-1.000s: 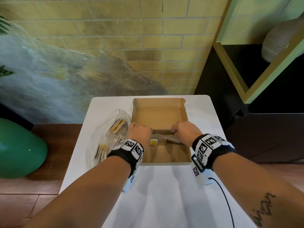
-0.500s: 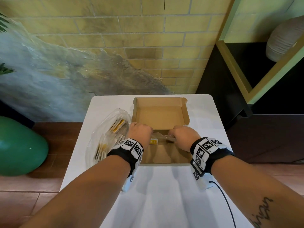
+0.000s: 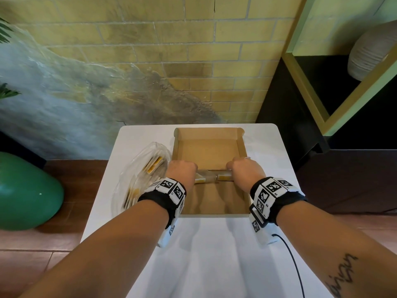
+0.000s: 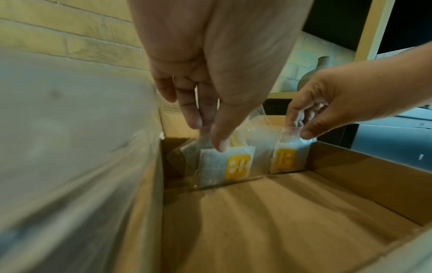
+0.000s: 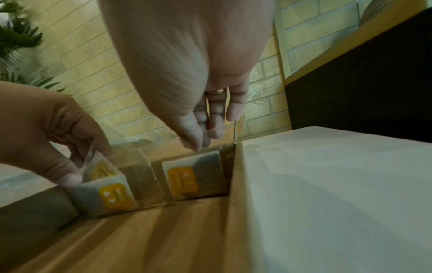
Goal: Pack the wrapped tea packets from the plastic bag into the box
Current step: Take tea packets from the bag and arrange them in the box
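An open cardboard box [image 3: 241,151] lies on the white table [image 3: 214,254]. Inside it, wrapped tea packets with yellow labels stand upright on the box floor. My left hand [image 3: 182,171] pinches the top of the left packets [image 4: 225,164], near the box's left wall. My right hand [image 3: 245,168] pinches the top of another packet [image 5: 184,180] that stands against the right wall. In the head view both packets [image 3: 206,178] show between my fists. A clear plastic bag [image 3: 137,179] with more packets lies left of the box.
A brick wall rises behind the table. A green round object [image 3: 23,192] stands on the floor at the left. A dark shelf unit [image 3: 343,104] with a ribbed vase [image 3: 369,52] is at the right. A black cable [image 3: 294,265] runs over the table near my right wrist.
My right hand has moved right toward the box's right wall with its packet, so the two packets now stand apart. The left hand has barely moved.
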`<action>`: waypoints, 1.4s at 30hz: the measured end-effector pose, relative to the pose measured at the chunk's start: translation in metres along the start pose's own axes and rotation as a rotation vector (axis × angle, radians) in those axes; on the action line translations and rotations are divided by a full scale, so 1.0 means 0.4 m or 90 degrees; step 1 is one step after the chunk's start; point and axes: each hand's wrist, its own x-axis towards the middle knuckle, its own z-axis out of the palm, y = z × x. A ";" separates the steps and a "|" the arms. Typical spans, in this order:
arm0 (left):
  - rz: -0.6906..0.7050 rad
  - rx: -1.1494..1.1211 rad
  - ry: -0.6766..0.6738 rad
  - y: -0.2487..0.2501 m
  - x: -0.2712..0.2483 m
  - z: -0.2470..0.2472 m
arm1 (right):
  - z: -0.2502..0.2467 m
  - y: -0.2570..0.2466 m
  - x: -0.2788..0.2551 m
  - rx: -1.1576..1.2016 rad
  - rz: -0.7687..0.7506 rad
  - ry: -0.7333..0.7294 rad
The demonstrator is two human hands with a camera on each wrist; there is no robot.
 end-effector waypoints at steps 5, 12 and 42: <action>-0.033 -0.018 0.020 -0.004 0.002 0.013 | -0.002 0.002 -0.002 -0.004 0.008 0.018; 0.010 0.011 0.028 0.001 0.000 0.014 | 0.001 0.013 0.000 0.040 0.021 0.024; -0.013 0.065 0.025 -0.009 0.024 0.007 | 0.004 0.019 0.001 0.022 -0.003 0.030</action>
